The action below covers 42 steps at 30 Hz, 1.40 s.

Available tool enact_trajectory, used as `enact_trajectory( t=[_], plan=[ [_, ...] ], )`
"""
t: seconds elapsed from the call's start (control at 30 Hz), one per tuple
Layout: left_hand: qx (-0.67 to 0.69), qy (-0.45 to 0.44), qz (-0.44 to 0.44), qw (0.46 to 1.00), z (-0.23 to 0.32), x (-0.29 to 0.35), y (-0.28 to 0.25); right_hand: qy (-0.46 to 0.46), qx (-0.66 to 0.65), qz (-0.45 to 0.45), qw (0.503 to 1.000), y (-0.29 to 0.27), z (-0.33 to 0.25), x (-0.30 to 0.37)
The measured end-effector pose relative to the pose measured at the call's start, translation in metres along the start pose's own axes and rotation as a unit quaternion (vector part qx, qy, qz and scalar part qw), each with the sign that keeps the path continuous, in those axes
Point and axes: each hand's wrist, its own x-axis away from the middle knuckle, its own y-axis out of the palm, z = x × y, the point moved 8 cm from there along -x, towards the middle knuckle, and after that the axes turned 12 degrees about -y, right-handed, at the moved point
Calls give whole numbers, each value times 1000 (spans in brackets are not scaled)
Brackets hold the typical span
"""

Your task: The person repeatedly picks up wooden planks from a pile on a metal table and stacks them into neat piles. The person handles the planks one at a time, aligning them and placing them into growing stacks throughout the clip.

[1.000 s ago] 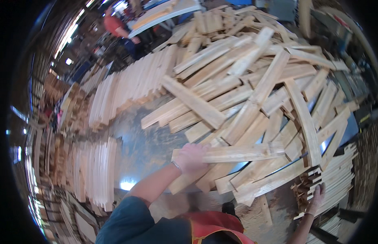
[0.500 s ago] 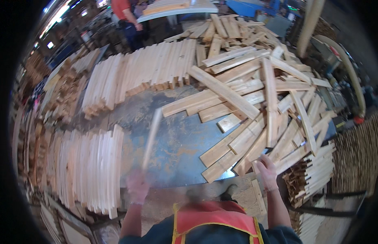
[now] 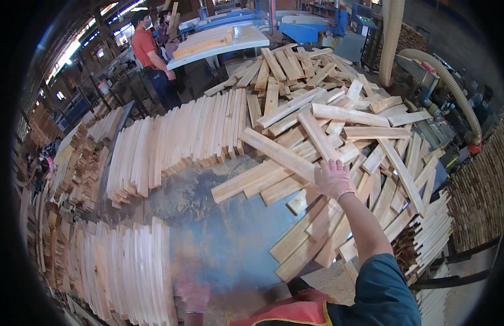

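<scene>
My right hand [image 3: 334, 178], in a pale pinkish glove, reaches into the loose heap on the right. It is closed over the near end of a wooden board [image 3: 315, 133] that lies slanted on other boards. Beside its fingertips is the end of another slanted board [image 3: 276, 154]. Motion smears my left hand [image 3: 192, 293], low at the table's near edge; its fingers cannot be made out. Just left of it is a row of pale boards [image 3: 130, 271] set closely side by side.
A second row of boards [image 3: 176, 136] stands farther back on the dusty blue-grey tabletop [image 3: 230, 233]. Stacked wood [image 3: 78, 168] lies at the far left. A person in a red shirt [image 3: 149, 51] stands beyond, near a white-topped table [image 3: 246, 38]. Ribbed hoses [image 3: 392, 43] hang at the back right.
My right hand has moved from the heap's near edge farther in, and the board under it has turned and shifted left. The blurred board in my left hand no longer shows there. The view has shifted.
</scene>
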Motion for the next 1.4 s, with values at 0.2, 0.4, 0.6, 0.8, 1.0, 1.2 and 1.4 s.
enact_trajectory(
  t=[0.2, 0.4, 0.6, 0.8, 1.0, 1.2, 1.4],
  plan=[
    [63, 66, -134, 987, 243, 10, 30, -129, -93, -259, 953, 28, -91, -2],
    [80, 48, -31, 995, 328, -33, 47, -48, -110, 43, 992, -1, 12, -30],
    [-35, 79, -41, 995, 348, -62, 63, -27, -133, -165, 977, 60, -19, -29],
    [364, 53, -311, 876, 266, -47, 33, -75, -113, -56, 989, 20, -85, -21],
    [523, -11, -311, 793, 120, 4, 14, -78, -428, 2, 900, -28, -245, -29],
    [643, -108, -317, 689, -3, 29, -33, 56, -724, -181, 663, 107, -434, 45],
    [70, -110, -100, 986, -77, 30, -85, -418, -384, -239, 788, 147, -619, 80]
  ],
)
